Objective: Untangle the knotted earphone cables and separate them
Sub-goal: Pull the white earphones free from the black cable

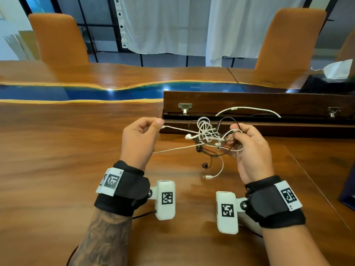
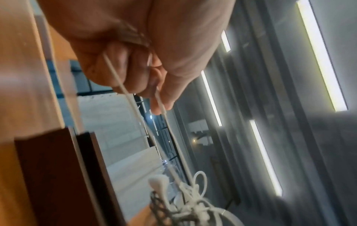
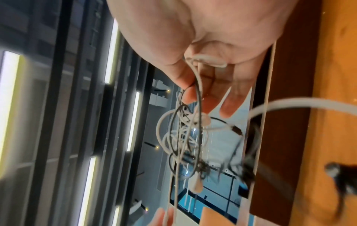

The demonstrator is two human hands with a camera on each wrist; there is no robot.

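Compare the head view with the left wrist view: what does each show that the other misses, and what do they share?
Only the head view shows the right hand gripping the tangle, the black cable in it, the dangling white plug and the wooden table.

Only the left wrist view shows the curled fingers' undersides and the ceiling lights.

Both show the left hand pinching a taut white cable running to the tangle.

I sit at a glossy wooden table (image 1: 57,150) with a blue resin strip (image 1: 96,94) running across it. 2 orange chairs (image 1: 59,41) face me, white curtains (image 1: 163,25) behind; long ceiling lights (image 2: 322,56) glow overhead.
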